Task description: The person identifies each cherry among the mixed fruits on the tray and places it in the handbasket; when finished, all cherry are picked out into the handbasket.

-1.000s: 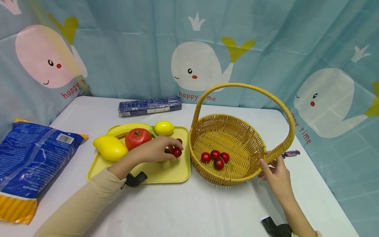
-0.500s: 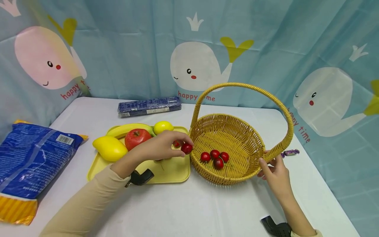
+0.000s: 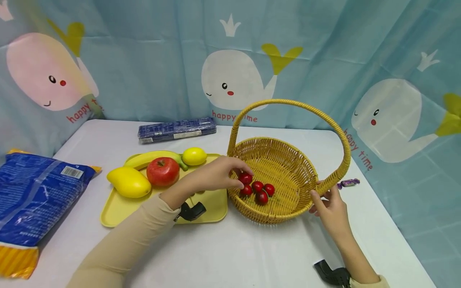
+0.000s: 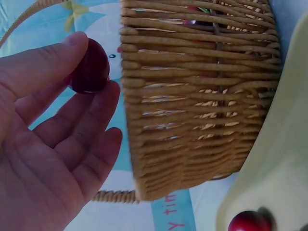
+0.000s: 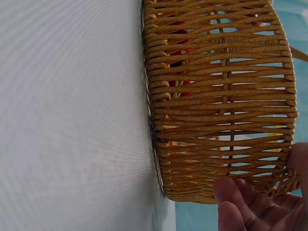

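My left hand (image 3: 221, 173) pinches a dark red cherry (image 4: 94, 70) between thumb and fingertips at the left rim of the yellow wicker basket (image 3: 271, 217). Several other cherries (image 3: 261, 197) lie together on the basket's floor, right below the held one. My right hand (image 3: 334, 214) grips the basket's right side near the foot of its arched handle (image 3: 291, 102); in the right wrist view its fingers (image 5: 231, 192) lie against the woven wall. On the yellow tray (image 3: 210, 208), another cherry (image 4: 249, 222) shows in the left wrist view.
The tray also bears a mango (image 3: 129, 182), a red apple (image 3: 163, 172), a banana (image 3: 151, 157) and a lemon (image 3: 194, 156). A long blue packet (image 3: 176, 130) lies behind it, a big blue bag (image 3: 39, 196) to the left. A purple wrapped candy (image 3: 348, 183) sits right of the basket.
My left hand has lifted the cherry off the tray and carried it rightward over the basket's left rim. My right hand keeps its grip on the basket.
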Demonstrator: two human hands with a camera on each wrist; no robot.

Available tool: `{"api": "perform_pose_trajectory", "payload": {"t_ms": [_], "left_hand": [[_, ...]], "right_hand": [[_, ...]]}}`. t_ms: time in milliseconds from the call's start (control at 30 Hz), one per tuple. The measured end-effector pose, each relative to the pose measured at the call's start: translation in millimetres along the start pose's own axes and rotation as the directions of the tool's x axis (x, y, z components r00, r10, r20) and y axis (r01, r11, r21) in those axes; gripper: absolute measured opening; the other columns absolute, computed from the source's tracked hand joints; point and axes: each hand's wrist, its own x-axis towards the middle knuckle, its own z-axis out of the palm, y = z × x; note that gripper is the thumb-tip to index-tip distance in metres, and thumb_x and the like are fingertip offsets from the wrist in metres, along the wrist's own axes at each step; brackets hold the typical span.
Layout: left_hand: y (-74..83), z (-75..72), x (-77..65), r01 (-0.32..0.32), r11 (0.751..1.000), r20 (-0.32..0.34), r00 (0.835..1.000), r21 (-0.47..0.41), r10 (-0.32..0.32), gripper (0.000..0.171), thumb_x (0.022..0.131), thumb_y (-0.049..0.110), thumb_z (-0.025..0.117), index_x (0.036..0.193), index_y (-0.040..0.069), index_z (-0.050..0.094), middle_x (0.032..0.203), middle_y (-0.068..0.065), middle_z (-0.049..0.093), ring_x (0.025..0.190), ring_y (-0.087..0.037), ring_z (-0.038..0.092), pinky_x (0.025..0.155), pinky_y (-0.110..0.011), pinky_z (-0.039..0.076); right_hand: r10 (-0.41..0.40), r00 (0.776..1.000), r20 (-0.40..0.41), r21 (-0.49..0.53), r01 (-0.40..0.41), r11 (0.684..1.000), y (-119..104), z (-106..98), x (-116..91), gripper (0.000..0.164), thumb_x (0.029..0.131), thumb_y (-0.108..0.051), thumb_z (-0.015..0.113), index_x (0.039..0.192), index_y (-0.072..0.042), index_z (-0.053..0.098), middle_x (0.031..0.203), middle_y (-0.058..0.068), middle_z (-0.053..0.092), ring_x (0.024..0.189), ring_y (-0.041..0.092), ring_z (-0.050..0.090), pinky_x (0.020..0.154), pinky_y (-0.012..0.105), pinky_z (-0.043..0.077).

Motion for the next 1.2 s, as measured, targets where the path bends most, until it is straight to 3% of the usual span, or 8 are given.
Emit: {"api": "perform_pose_trajectory", "payload": {"t_ms": [233,433,633,800,1200], "left_hand": [[-6.7,8.5,22.3,0.003,1.000,-0.007,1.000,0.003,-0.003,0.035,0.079,0.009,0.072,0.113,0.009,0.064,0.109,0.001,0.063,0.091,-0.010,0.058,0.081,-0.028,0.049],[-15.8,15.5,36.7,0.032,0.995,0.027,0.999,0.096,-0.035,0.035,0.079,0.011,0.072,0.113,0.008,0.063,0.108,0.001,0.063,0.090,-0.011,0.057,0.080,-0.025,0.048],[-16.1,21.3,48.5,0.060,0.965,0.024,0.997,0.257,-0.069,0.030,0.080,0.011,0.071,0.109,0.008,0.064,0.103,0.000,0.063,0.092,-0.013,0.055,0.083,-0.027,0.045],[-16.9,25.2,57.5,0.047,0.933,0.069,0.995,0.357,-0.076,0.028,0.081,0.010,0.069,0.109,0.008,0.064,0.101,-0.001,0.063,0.090,-0.013,0.055,0.081,-0.026,0.045],[-22.6,32.9,70.2,0.114,0.926,0.161,0.970,0.360,-0.182,0.032,0.079,0.005,0.069,0.110,0.009,0.064,0.096,0.000,0.063,0.088,-0.014,0.055,0.078,-0.026,0.046]], "right_hand": [[0.006,1.000,0.001,0.021,-0.007,1.000,-2.0,-0.1,-1.0,0.038,0.093,-0.015,0.056,0.126,-0.006,0.040,0.097,0.022,0.062,0.057,0.016,0.062,0.048,0.029,0.051],[0.008,1.000,0.007,0.005,-0.008,1.000,-1.8,0.7,-0.5,0.037,0.093,-0.016,0.055,0.126,-0.006,0.039,0.097,0.022,0.062,0.058,0.017,0.063,0.048,0.029,0.051],[0.007,1.000,0.005,-0.001,-0.007,1.000,0.1,0.3,0.4,0.036,0.094,-0.018,0.054,0.125,-0.006,0.040,0.096,0.020,0.062,0.057,0.018,0.063,0.048,0.030,0.051],[0.006,1.000,0.005,0.001,-0.006,1.000,0.0,-0.1,0.5,0.036,0.094,-0.018,0.054,0.125,-0.006,0.040,0.095,0.020,0.062,0.057,0.018,0.063,0.048,0.030,0.051],[0.003,1.000,0.006,0.009,-0.003,1.000,-1.7,-0.1,0.1,0.037,0.094,-0.017,0.054,0.125,-0.005,0.039,0.096,0.021,0.062,0.058,0.019,0.063,0.048,0.029,0.051]]}}
